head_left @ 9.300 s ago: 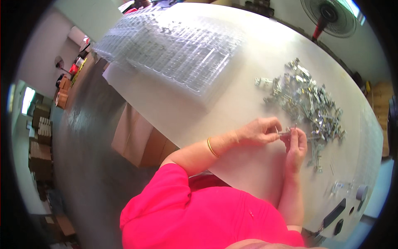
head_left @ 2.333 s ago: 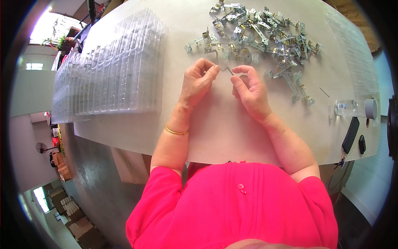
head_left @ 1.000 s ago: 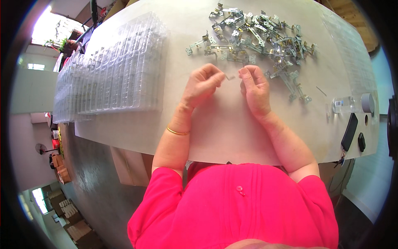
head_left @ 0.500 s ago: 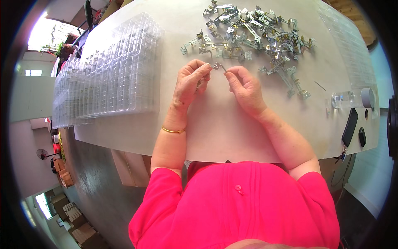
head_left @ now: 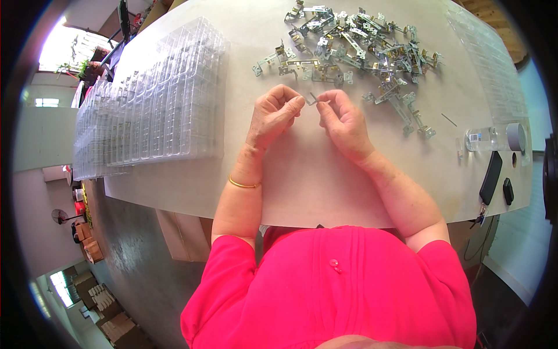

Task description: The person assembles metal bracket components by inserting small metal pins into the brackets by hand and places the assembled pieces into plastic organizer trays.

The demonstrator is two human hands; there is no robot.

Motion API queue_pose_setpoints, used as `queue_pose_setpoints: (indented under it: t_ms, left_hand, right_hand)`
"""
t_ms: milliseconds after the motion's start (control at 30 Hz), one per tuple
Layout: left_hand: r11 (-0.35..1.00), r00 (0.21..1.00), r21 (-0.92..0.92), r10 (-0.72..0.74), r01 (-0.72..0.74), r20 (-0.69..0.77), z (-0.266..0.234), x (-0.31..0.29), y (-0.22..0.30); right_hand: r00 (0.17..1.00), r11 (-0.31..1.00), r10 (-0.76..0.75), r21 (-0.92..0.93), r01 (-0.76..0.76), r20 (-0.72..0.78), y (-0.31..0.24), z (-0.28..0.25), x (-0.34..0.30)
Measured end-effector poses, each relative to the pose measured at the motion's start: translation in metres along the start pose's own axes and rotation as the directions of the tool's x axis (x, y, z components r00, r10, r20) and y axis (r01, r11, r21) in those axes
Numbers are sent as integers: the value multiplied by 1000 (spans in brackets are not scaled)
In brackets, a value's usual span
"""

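Small metal piece lay between the two hands, over the table, its thin dark arm slanting down rightward to the right hand, whose thumb and forefinger pinched it. The left hand, about equally near, pinched its left end. Metal brackets lay heaped beyond, toward the table's far side.

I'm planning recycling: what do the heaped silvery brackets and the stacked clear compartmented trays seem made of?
Silvery brackets: probably sheet metal, shiny; glints and punched holes suggest it, alloy unclear. Clear compartmented trays: likely thin moulded plastic, glossy, given see-through walls and highlights.
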State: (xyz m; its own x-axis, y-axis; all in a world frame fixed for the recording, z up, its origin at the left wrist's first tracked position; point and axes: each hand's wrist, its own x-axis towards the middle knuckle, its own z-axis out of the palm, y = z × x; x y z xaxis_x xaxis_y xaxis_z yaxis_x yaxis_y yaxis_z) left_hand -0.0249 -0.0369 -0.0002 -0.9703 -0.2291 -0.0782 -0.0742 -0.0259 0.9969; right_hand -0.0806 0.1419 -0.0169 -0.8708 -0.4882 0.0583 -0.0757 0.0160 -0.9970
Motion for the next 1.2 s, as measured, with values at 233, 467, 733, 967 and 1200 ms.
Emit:
queue_pose_setpoints:
  t_ms: [233, 467, 733, 967, 1200]
  left_hand:
    - [998, 998, 49, -40, 38, 40, -3, 0, 1]
    - [993, 990, 77, -93, 85, 109, -5, -2, 9]
    - [993, 956, 53, -120, 109, 268, -6, -4, 8]
    - [982, 949, 42, -186, 182, 256, -2, -4, 8]
    - [964, 960, -84, -237, 251, 147, -7, 3, 8]
  right_hand:
    - [975, 972, 165, 142, -187, 152, -4, -7, 1]
    - [961, 939, 179, 256, -231, 208, -4, -11, 3]
    - [957, 952, 117, 245, -185, 266, 6, -20, 11]
    - [993, 896, 52, 435, -91, 102, 6, -18, 9]
    - [975, 946, -190, 288, 149, 117, 3, -12, 4]
